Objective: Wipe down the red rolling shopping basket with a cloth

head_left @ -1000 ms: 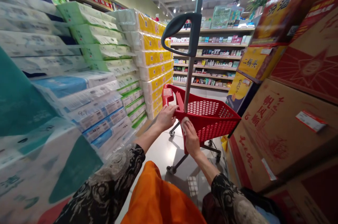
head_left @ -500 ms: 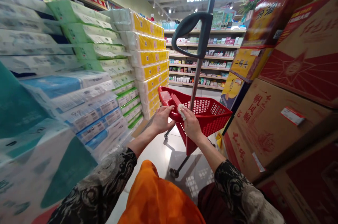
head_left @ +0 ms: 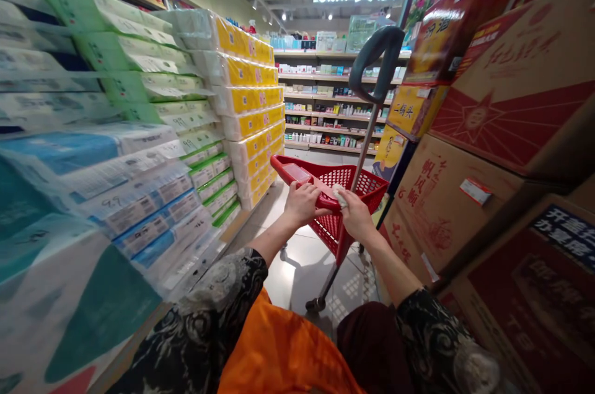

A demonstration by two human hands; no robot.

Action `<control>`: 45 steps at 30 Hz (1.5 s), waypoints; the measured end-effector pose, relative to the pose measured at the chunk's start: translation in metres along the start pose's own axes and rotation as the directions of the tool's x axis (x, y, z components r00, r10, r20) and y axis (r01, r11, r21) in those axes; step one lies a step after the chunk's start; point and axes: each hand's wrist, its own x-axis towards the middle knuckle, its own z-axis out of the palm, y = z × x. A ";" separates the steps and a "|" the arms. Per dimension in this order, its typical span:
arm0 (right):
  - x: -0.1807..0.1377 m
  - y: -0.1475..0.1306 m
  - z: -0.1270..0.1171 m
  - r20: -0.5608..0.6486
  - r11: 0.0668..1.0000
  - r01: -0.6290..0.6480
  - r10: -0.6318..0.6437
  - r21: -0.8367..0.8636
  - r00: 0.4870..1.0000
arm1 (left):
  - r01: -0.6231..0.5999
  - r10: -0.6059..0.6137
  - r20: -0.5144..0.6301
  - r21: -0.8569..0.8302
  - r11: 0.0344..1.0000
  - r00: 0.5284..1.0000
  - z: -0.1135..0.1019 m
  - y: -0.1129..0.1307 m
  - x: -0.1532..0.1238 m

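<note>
A red shopping basket trolley point(head_left: 329, 232) stands in the aisle in front of me, on thin legs with castors. Its tall pole carries a grey loop handle point(head_left: 377, 65) and leans to the right. My left hand point(head_left: 302, 203) is closed over the trolley's red rim, just below a pale panel set into it. A crumpled white cloth point(head_left: 339, 196) is pinched in my right hand point(head_left: 357, 215) and pressed against the same rim, to the right of the left hand. The palm side of both hands is hidden.
Stacked tissue packs point(head_left: 253, 96) line the left side, with blue and white packs point(head_left: 139, 196) closer to me. Cardboard cartons point(head_left: 437, 196) are piled on the right. Shelves of small goods point(head_left: 325, 103) stand across the far end, beyond the tiled floor point(head_left: 274, 282).
The grey handle and its pole have shifted right and lean more. Both hands have moved right in view along with the basket rim, still on it. My view has turned slightly.
</note>
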 end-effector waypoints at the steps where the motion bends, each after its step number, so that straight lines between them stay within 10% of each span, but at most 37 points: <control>1: -0.001 0.008 -0.007 -0.006 1.000 -0.018 0.018 -0.005 1.000 | 0.007 -0.007 -0.002 0.008 1.000 1.000 0.001 0.010 0.002; 6: -0.002 0.038 -0.039 0.021 0.996 -0.083 0.084 -0.023 0.996 | 0.003 -0.002 0.064 -0.024 1.000 0.998 0.004 0.026 0.013; 14: 0.003 0.060 -0.058 -0.021 0.983 -0.168 0.167 -0.068 0.986 | 0.164 -0.159 0.206 -0.007 0.986 0.965 0.006 -0.047 0.022; 24: 0.014 0.083 -0.089 -0.064 0.955 -0.265 0.258 -0.135 0.964 | 0.136 -0.147 0.139 0.082 0.987 0.979 0.010 0.009 0.018; 32: 0.012 0.019 -0.021 -0.086 0.940 0.016 -0.049 -0.341 0.995 | 0.091 -0.098 0.069 0.099 0.991 0.993 0.014 0.025 0.014; 40: 0.000 0.057 -0.049 -0.289 0.902 -0.119 -0.007 -0.415 0.957 | 0.186 -0.185 -0.011 0.045 0.982 0.983 0.027 0.021 0.000; 45: 0.016 0.018 0.005 -0.129 0.937 0.108 -0.159 -0.332 0.979 | 0.170 -0.170 -0.014 0.019 0.985 0.985 0.022 0.023 0.000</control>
